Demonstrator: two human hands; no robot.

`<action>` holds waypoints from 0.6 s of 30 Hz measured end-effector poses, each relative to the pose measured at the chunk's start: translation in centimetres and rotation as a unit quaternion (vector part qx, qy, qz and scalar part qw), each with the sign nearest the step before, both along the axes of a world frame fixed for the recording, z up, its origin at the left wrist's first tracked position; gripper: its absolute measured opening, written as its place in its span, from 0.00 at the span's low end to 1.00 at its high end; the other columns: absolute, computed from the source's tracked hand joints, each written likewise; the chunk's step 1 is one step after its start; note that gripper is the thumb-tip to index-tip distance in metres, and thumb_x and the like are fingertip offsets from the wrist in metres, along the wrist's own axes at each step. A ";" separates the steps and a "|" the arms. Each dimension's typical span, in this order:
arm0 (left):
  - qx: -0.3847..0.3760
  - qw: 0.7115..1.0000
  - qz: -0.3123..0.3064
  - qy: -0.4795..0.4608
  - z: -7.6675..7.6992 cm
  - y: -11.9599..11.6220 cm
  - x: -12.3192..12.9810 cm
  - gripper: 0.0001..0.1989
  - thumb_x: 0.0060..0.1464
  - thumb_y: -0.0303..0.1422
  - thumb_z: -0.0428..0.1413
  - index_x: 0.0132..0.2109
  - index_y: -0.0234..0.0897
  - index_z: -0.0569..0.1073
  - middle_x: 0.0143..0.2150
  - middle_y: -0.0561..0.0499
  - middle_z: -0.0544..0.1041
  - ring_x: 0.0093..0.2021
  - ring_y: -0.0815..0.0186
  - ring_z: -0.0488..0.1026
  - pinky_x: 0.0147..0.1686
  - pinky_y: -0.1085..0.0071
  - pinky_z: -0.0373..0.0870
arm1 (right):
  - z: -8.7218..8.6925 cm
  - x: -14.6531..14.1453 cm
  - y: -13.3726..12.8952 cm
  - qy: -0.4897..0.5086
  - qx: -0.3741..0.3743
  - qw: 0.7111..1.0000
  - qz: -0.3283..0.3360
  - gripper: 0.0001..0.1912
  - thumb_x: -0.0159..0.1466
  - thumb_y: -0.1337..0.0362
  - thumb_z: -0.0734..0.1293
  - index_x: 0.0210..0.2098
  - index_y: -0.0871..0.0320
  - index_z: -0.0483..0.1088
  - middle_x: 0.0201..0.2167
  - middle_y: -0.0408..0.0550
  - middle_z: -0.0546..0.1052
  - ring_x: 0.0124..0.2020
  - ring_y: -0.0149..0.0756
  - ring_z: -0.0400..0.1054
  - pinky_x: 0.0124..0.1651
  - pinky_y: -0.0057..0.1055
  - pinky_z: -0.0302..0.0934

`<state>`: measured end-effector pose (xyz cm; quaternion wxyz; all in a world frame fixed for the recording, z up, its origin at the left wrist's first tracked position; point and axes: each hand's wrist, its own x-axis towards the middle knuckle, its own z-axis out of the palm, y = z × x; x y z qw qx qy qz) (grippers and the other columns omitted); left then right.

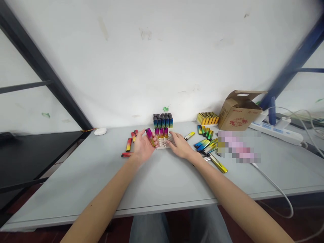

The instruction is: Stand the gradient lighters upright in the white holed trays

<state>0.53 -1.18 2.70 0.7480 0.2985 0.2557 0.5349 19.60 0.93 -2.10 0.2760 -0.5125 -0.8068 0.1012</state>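
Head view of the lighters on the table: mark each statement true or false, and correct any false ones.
The left hand grips a magenta-and-gold lighter: true.
The right hand holds a lighter: false; it holds nothing, and its fingers are at the edge of the white tray.
Some upright lighters stand in that tray: true.
The cardboard box sits left of both hands: false; it stands to their right, by the wall.
A white power strip lies right of the box: true.

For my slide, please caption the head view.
Left hand holds a lighter beside a white tray touched by the right hand.
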 end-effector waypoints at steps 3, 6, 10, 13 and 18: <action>0.002 0.998 -0.068 0.005 -0.2 -0.5 0.5 0.19 0.58 0.42 0.43 0.27 0.33 0.67 0.25 0.50 0.62 0.24 0.66 0.64 0.26 0.69 0.65 | 0.0 -0.1 -0.1 -0.011 0.003 1.000 -0.005 0.28 0.69 0.56 0.55 0.63 0.68 0.54 0.59 0.62 0.66 0.60 0.48 0.57 0.62 0.41 0.52; 0.008 0.993 -0.119 0.021 -0.6 -0.8 0.9 0.19 0.60 0.41 0.43 0.29 0.33 0.67 0.25 0.50 0.62 0.26 0.65 0.65 0.27 0.68 0.66 | 0.0 -0.1 -0.1 -0.014 0.003 1.000 -0.008 0.28 0.69 0.57 0.55 0.63 0.68 0.55 0.59 0.62 0.65 0.60 0.47 0.57 0.62 0.40 0.52; -0.003 0.989 -0.138 0.043 -1.0 -0.7 1.1 0.18 0.61 0.44 0.46 0.33 0.34 0.69 0.28 0.50 0.65 0.26 0.67 0.65 0.23 0.72 0.62 | -0.3 -0.1 0.1 -0.018 0.008 1.000 -0.005 0.28 0.68 0.57 0.57 0.63 0.67 0.55 0.59 0.62 0.65 0.61 0.47 0.56 0.63 0.40 0.51; -0.010 0.992 -0.117 0.046 -1.0 -0.6 1.2 0.17 0.62 0.44 0.46 0.37 0.35 0.70 0.27 0.51 0.65 0.23 0.69 0.64 0.19 0.75 0.57 | -0.4 -0.1 0.2 -0.018 0.011 1.000 -0.007 0.28 0.67 0.58 0.58 0.62 0.68 0.56 0.59 0.62 0.64 0.61 0.47 0.56 0.63 0.40 0.51; -0.004 0.995 -0.085 0.047 -0.9 -0.4 1.0 0.19 0.63 0.40 0.45 0.45 0.30 0.73 0.29 0.47 0.71 0.27 0.66 0.70 0.25 0.71 0.66 | -0.5 0.0 0.2 -0.018 0.008 1.000 -0.007 0.29 0.66 0.59 0.59 0.62 0.70 0.56 0.59 0.63 0.64 0.61 0.47 0.55 0.63 0.40 0.50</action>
